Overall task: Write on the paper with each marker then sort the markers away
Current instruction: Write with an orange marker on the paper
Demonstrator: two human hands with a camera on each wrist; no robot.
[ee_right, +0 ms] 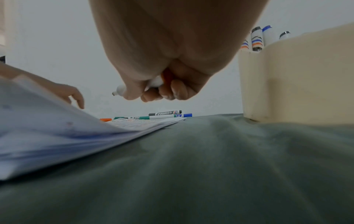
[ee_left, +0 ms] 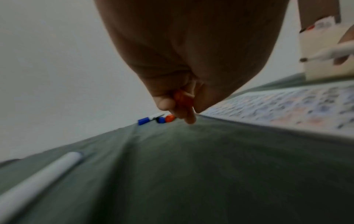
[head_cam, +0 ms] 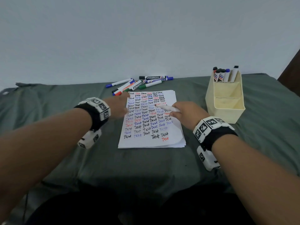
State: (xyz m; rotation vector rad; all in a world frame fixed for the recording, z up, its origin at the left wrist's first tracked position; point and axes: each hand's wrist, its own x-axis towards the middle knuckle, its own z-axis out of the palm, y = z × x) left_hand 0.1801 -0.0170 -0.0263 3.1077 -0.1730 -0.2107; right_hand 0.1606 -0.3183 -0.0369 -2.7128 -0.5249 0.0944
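A white-barrelled marker (head_cam: pixel 168 108), uncapped with its tip bared, is gripped in the curled fingers (ee_right: pixel 153 94) of the right hand (head_cam: pixel 186 113) and held above the right half of the paper (head_cam: pixel 151 120); whether the tip touches the sheet cannot be told. A small red cap (ee_left: pixel 182 99), judged to be this marker's, is pinched in the left hand (head_cam: pixel 119 105) at the paper's left edge. For a clean mark, the tip should be lowered onto a bare patch near the bottom, since the upper sheet is crowded with "Test" in black, blue and red, and the stack should be steadied, as it lies on a soft, creased green cloth (head_cam: pixel 146 163) that is likely to give. The paper is thin and loosely stacked. Capped markers (head_cam: pixel 139 84) with smooth cylindrical barrels lie beyond it; 5 or so stand in the rear compartment of a cream plastic organiser (head_cam: pixel 227 114).
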